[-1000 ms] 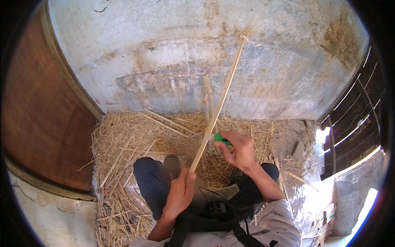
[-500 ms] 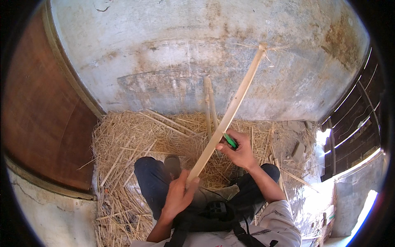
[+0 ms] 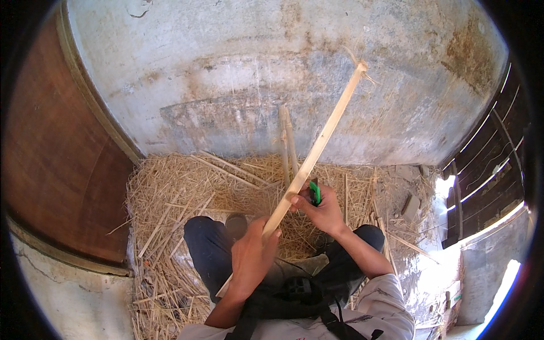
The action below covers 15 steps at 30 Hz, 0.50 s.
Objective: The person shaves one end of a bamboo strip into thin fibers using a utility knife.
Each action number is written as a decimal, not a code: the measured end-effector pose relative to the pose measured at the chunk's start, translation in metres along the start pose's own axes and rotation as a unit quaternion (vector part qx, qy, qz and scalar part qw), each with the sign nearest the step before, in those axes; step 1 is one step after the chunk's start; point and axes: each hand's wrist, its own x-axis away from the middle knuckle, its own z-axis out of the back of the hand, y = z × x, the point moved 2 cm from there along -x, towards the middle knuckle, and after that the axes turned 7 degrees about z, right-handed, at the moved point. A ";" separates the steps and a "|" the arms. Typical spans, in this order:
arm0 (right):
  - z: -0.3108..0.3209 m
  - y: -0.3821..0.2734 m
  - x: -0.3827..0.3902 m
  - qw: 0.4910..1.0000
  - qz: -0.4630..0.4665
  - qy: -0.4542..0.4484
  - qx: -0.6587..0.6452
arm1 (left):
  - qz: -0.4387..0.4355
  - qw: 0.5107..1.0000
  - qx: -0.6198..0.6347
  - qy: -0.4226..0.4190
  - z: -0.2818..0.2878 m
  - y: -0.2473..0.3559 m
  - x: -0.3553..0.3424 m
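A long pale strip of bamboo or wood [image 3: 332, 123] crosses diagonally in front of me, with frayed shavings at its upper end. My left hand [image 3: 253, 262] is closed round its lower part, and the strip's bottom end shows below that hand. My right hand [image 3: 321, 208] is closed on a tool with a green handle [image 3: 314, 191] just right of the strip, its thumb lying on the strip. The tool's blade is mostly hidden.
A stained wall [image 3: 226, 85] rises ahead, with poles [image 3: 288, 130] upright before it. Straw and loose strips [image 3: 164, 198] cover the floor round my bent legs. A wooden panel [image 3: 62, 158] stands at left, dark slatted boards [image 3: 484, 170] at right, a block [image 3: 411, 208] on the floor.
My left hand has moved up along the strip, exposing its lower end. My right hand has shifted a little down over the last half second. The strip's top end swung right earlier.
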 end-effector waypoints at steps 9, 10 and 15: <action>0.005 -0.023 0.006 0.927 0.252 -0.043 0.273 | 0.044 0.990 0.111 -0.075 0.012 -0.003 -0.009; 0.002 -0.024 0.008 0.914 0.264 -0.054 0.304 | 0.043 0.988 0.121 -0.080 0.013 -0.003 -0.010; -0.012 -0.036 0.013 0.887 0.302 -0.030 0.348 | 0.012 0.987 0.150 -0.060 0.017 0.006 -0.013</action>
